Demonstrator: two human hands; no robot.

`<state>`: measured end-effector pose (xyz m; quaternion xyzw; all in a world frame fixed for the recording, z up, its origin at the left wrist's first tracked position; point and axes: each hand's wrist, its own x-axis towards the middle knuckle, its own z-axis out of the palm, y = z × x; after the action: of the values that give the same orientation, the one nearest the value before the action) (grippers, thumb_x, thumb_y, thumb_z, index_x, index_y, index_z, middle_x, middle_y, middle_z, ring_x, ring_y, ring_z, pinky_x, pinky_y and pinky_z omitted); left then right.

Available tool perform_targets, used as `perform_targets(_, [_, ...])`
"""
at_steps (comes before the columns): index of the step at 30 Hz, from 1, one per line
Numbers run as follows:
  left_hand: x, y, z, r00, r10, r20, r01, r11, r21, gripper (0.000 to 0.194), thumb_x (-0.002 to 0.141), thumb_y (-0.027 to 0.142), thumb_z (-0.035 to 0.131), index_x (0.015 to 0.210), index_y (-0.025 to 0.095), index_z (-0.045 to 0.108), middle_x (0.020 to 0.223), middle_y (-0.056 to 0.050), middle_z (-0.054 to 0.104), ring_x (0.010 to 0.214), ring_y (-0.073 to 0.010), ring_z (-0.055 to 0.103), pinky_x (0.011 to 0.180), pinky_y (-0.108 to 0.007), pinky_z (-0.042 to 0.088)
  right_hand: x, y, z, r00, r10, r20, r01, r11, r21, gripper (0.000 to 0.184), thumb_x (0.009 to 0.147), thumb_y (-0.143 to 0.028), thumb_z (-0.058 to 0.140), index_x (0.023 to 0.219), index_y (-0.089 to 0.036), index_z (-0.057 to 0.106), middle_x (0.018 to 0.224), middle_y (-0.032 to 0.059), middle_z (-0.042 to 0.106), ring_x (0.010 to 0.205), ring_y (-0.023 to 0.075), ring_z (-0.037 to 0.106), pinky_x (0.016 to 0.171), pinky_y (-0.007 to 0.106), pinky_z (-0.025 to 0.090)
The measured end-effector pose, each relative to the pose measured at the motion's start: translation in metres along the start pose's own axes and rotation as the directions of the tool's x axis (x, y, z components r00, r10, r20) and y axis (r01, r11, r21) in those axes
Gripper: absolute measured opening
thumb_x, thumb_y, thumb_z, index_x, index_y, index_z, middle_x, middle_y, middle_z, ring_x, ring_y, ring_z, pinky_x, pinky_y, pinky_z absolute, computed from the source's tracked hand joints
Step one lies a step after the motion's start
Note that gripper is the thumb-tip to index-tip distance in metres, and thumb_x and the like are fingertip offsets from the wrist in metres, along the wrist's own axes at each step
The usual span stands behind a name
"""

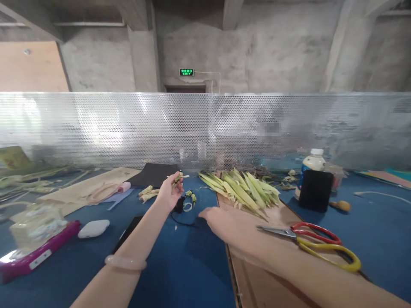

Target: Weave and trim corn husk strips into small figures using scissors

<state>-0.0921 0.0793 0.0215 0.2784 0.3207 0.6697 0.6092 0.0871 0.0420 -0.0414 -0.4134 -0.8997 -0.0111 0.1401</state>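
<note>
My left hand (171,191) is raised over the blue table, its fingers closed round a small strip of greenish-yellow husk (180,175). My right hand (216,218) hovers lower, just right of it; its fingers point left, partly hidden behind the hand's back, and nothing shows in them. Between and beyond the hands lie a small knotted green husk piece (191,196) and a black object (180,205) with a thin dark cord (184,223). A pile of pale green corn husks (245,190) lies past my right hand on a brown cardboard sheet (257,286).
Scissors (313,237) with red and yellow handles lie by my right forearm. Behind them stand a bottle (313,164) and a black block (317,191). At left are a white case (93,229), a purple object (41,254) and brown paper (80,194). A perforated metal screen (154,128) borders the back.
</note>
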Motion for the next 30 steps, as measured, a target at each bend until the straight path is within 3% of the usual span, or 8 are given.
perform_targets(3, [0.002, -0.002, -0.001, 1.000, 0.004, 0.000, -0.004, 1.000, 0.017, 0.010, 0.072, 0.022, 0.065, 0.076, 0.013, 0.061, 0.061, 0.001, 0.058, 0.043, -0.0055, 0.048, 0.044, -0.019, 0.040, -0.009, -0.013, 0.007, 0.998, -0.047, -0.037, 0.046, 0.999, -0.012, 0.034, 0.086, -0.008, 0.040, 0.111, -0.019, 0.059, 0.111, 0.0067, 0.063, 0.100, 0.0149, 0.057, 0.087, 0.028, 0.042])
perform_targets(6, [0.002, -0.003, -0.001, 1.000, 0.008, 0.000, -0.008, 1.000, 0.030, 0.010, 0.072, 0.022, 0.065, 0.075, 0.014, 0.060, 0.062, 0.001, 0.059, 0.043, -0.0054, 0.048, 0.044, -0.019, 0.039, -0.008, -0.019, 0.012, 0.994, -0.091, -0.067, 0.089, 0.996, -0.033, 0.033, 0.088, -0.012, 0.038, 0.115, -0.017, 0.056, 0.114, 0.0080, 0.062, 0.102, 0.0164, 0.057, 0.090, 0.028, 0.040])
perform_targets(11, [0.002, -0.005, -0.001, 1.000, 0.008, 0.003, -0.008, 0.999, 0.053, 0.011, 0.071, 0.023, 0.066, 0.074, 0.014, 0.059, 0.062, 0.001, 0.059, 0.043, -0.0054, 0.048, 0.043, -0.019, 0.040, 0.007, -0.015, 0.019, 0.983, -0.178, -0.033, 0.174, 0.980, -0.093, 0.024, 0.088, -0.011, 0.040, 0.098, -0.015, 0.062, 0.097, 0.0062, 0.066, 0.091, 0.0158, 0.059, 0.089, 0.034, 0.041])
perform_targets(16, [0.004, -0.006, -0.002, 1.000, 0.002, 0.009, -0.003, 0.997, 0.082, 0.012, 0.071, 0.023, 0.067, 0.074, 0.014, 0.059, 0.063, 0.000, 0.059, 0.043, -0.0057, 0.048, 0.043, -0.019, 0.040, 0.014, -0.015, 0.022, 0.981, -0.192, 0.007, 0.191, 0.974, -0.120, 0.016, 0.087, -0.027, 0.051, 0.091, -0.015, 0.060, 0.095, 0.0029, 0.062, 0.090, 0.0149, 0.058, 0.082, 0.038, 0.047])
perform_targets(21, [0.006, -0.003, -0.005, 1.000, 0.013, -0.014, -0.012, 0.994, 0.105, 0.012, 0.071, 0.022, 0.067, 0.076, 0.013, 0.060, 0.063, 0.000, 0.060, 0.043, -0.0057, 0.048, 0.042, -0.019, 0.039, 0.013, -0.015, 0.008, 0.992, -0.123, -0.031, 0.120, 0.990, -0.069, 0.019, 0.087, -0.030, 0.052, 0.094, -0.014, 0.059, 0.096, 0.0032, 0.061, 0.087, 0.0144, 0.058, 0.079, 0.036, 0.049])
perform_targets(26, [0.011, -0.003, -0.010, 0.997, 0.055, -0.052, -0.048, 0.992, 0.114, 0.013, 0.075, 0.023, 0.064, 0.079, 0.012, 0.059, 0.065, 0.001, 0.060, 0.045, -0.0059, 0.048, 0.043, -0.019, 0.039, 0.011, 0.004, -0.011, 0.995, 0.005, -0.102, -0.005, 1.000, -0.002, 0.016, 0.087, -0.027, 0.051, 0.090, -0.014, 0.060, 0.090, 0.0020, 0.063, 0.082, 0.0126, 0.059, 0.075, 0.033, 0.049])
perform_targets(30, [0.013, -0.003, -0.011, 0.995, 0.071, -0.068, -0.062, 0.990, 0.123, 0.014, 0.075, 0.024, 0.064, 0.080, 0.011, 0.059, 0.065, 0.001, 0.060, 0.047, -0.0063, 0.049, 0.044, -0.019, 0.039, 0.002, 0.010, -0.021, 0.996, -0.012, -0.086, 0.014, 1.000, 0.023, 0.012, 0.081, -0.018, 0.054, 0.086, -0.015, 0.064, 0.088, 0.0034, 0.065, 0.080, 0.0125, 0.060, 0.074, 0.028, 0.047])
